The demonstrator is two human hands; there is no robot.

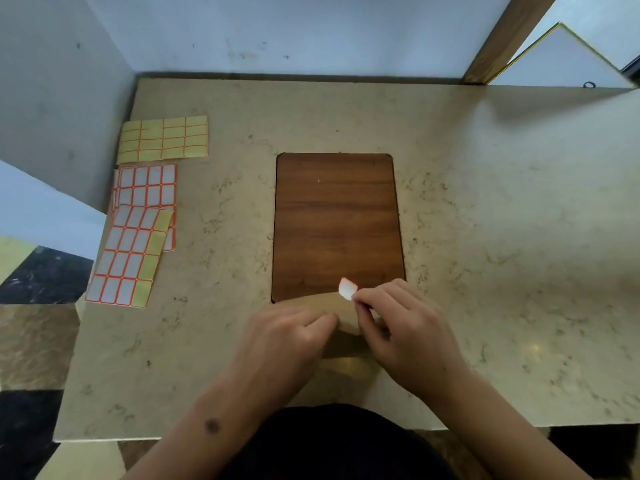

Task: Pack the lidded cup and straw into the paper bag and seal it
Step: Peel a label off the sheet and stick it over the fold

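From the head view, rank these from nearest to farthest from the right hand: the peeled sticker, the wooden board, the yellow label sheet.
1. Peeled sticker, pinched in the right hand.
2. Wooden board, just ahead.
3. Yellow label sheet, far left.

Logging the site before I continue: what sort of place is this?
Probably a shop or café packing counter, though I can't be sure: a marble-look countertop set against walls, sheets of sticker labels laid out, and a wooden board as workspace.
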